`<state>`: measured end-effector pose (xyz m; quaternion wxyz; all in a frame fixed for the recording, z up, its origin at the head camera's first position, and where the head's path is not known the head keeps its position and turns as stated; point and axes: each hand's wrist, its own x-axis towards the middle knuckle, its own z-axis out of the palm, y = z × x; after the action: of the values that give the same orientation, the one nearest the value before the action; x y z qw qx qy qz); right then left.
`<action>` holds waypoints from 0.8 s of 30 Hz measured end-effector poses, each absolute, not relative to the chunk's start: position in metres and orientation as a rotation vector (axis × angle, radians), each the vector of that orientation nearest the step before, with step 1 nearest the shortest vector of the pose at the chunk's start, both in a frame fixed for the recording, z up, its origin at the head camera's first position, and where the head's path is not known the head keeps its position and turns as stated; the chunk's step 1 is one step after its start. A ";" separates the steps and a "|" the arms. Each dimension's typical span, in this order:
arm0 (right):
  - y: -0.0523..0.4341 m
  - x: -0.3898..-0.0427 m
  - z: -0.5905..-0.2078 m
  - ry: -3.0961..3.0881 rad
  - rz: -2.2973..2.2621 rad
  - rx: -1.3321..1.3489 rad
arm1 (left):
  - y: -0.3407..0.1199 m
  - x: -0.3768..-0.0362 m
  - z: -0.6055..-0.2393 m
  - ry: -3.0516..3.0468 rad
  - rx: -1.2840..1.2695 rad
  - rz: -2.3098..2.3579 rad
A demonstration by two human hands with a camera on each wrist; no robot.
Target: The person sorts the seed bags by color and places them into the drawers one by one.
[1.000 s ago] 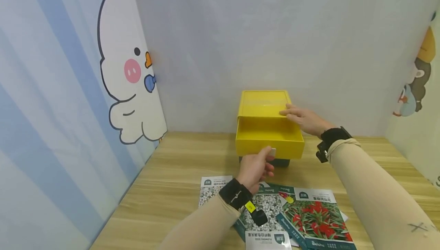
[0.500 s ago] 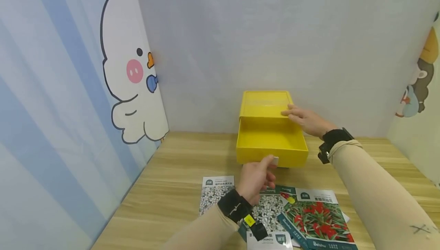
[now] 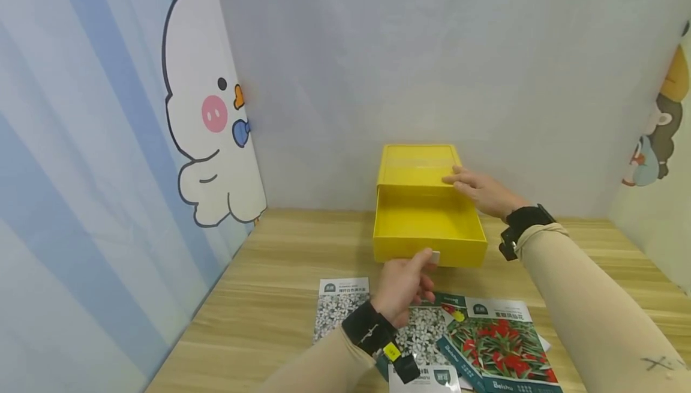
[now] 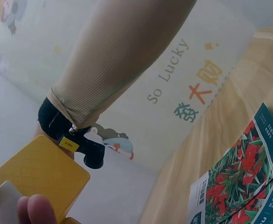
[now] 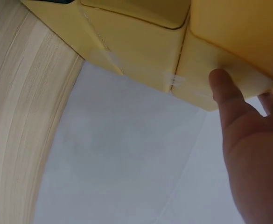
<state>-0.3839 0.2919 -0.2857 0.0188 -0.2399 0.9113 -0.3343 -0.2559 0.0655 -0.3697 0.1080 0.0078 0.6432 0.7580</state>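
A yellow drawer unit (image 3: 417, 165) stands at the back of the table, its top drawer (image 3: 459, 254) pulled far out and bare inside. My left hand (image 3: 398, 290) pinches the small white handle (image 3: 435, 257) on the drawer's front, thumb on top. The left wrist view shows that handle (image 4: 4, 205) between thumb and fingers. My right hand (image 3: 488, 192) rests on the unit's top right edge, fingers fairly straight across the top. From the right wrist, its thumb (image 5: 225, 86) lies against the unit's side (image 5: 141, 44); most of the other fingers are hidden.
Several flower seed packets lie in front of the drawer, among them a white-flower packet (image 3: 341, 309) and a red-flower packet (image 3: 504, 345). The left forearm covers part of them. A grey-white curtain (image 3: 324, 81) hangs close behind the unit, and a striped curtain (image 3: 81, 171) borders the left.
My left hand has drawn the drawer farther out toward me, so more of its inside shows. The right hand has stayed on the unit's top edge.
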 end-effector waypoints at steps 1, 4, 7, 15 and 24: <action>0.292 -0.383 -0.286 2.830 -1.041 -0.738 | 0.065 -0.256 -0.370 1.896 0.046 2.221; 0.290 -0.381 -0.287 2.844 -1.046 -0.736 | 0.059 -0.258 -0.374 1.892 0.143 2.177; 0.289 -0.381 -0.289 2.857 -1.056 -0.767 | 0.048 -0.260 -0.378 1.903 0.226 2.130; 0.287 -0.383 -0.290 2.855 -1.067 -0.801 | 0.009 -0.266 -0.377 2.168 0.376 1.870; 0.288 -0.383 -0.288 2.863 -1.031 -0.790 | -0.051 -0.291 -0.380 2.617 0.470 1.419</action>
<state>-0.3835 0.2884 -0.2881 -0.0013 -0.2514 0.9106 -0.3280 -0.2910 -0.0505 -0.3803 0.0638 0.1555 0.8666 0.4698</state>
